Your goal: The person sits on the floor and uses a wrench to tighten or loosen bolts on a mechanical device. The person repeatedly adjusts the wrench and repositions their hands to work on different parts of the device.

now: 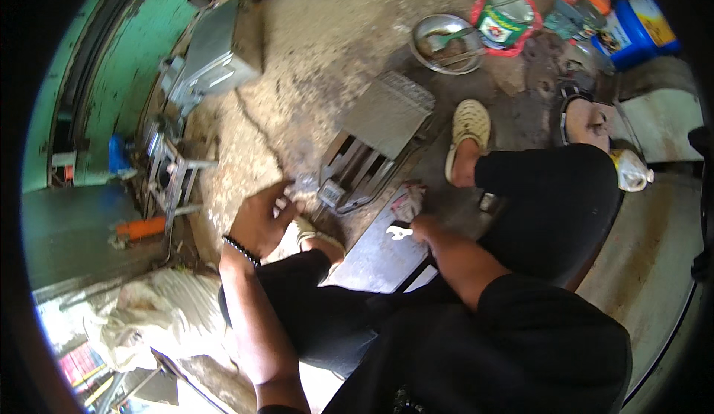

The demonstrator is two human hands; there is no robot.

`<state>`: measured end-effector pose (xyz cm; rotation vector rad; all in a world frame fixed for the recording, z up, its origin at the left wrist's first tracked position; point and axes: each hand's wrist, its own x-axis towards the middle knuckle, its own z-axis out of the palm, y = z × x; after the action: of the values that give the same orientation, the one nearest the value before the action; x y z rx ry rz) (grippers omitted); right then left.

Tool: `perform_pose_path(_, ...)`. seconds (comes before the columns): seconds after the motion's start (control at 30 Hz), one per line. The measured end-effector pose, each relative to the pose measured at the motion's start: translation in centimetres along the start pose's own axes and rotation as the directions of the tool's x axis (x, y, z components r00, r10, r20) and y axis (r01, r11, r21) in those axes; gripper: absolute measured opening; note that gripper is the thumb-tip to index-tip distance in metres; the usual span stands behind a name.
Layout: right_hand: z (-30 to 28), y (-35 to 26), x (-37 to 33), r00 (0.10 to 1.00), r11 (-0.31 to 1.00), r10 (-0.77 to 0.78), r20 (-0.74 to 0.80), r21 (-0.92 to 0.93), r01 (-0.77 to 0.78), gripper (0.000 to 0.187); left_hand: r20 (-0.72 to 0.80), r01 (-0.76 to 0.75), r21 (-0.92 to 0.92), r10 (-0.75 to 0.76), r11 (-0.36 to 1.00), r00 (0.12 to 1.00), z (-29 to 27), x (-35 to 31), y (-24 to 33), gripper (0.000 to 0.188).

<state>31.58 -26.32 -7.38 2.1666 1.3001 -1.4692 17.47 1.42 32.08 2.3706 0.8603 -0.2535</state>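
In my right hand [424, 230] is a wrench [399, 232], its pale open jaw pointing left over a grey metal sheet [370, 259]. A crumpled, reddish-white rag [407, 203] lies just beyond that hand. My left hand [260, 221], below which a dark bead bracelet circles the wrist, hovers with loosely bent fingers apart and nothing visible in them. Ahead, between my feet, rests a grey metal assembly [387, 117] with a flat plate on top and a slotted frame at its near end. The left hand is near that frame, not touching it.
A metal bowl [446, 42] holding a green-handled brush stands at the far right, beside a green can [504, 27] and a blue bucket [636, 31]. On the left are a grey metal box [216, 50] and a small metal stand [175, 183]. White sacking [163, 314] lies lower left.
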Motion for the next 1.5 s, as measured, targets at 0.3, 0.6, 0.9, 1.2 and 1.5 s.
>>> perform_pose_path(0.3,-11.0,3.5,1.5,0.842,0.971,-0.123,0.526,0.238,-0.007,0.042,-0.052,0.025,-0.266,-0.040,0.964,0.998,-3.8,0.9,-1.3,0.046)
perform_pose_path(0.6,-37.8,19.6,5.3,0.620,0.941,0.297,-0.726,0.111,-0.321,0.037,0.051,0.265,-0.229,-0.261,0.937,0.964,-4.0,2.4,-3.6,0.045)
perform_pose_path(0.9,-43.7,25.6,12.2,0.750,0.801,0.380,-0.541,-0.213,-0.559,0.068,0.160,0.474,-0.179,-0.450,0.862,0.878,-3.0,5.4,-5.7,0.048)
perform_pose_path(1.2,-41.3,25.7,12.6,0.713,0.673,0.274,-0.645,-0.401,-0.622,0.049,0.138,0.428,-0.165,-0.409,0.889,0.902,-3.2,6.5,-5.1,0.051)
perform_pose_path(1.5,-41.7,26.0,12.5,0.783,0.634,0.103,-0.614,-0.566,-0.527,0.026,0.128,0.419,-0.157,-0.402,0.894,0.907,-3.6,5.6,-4.7,0.053)
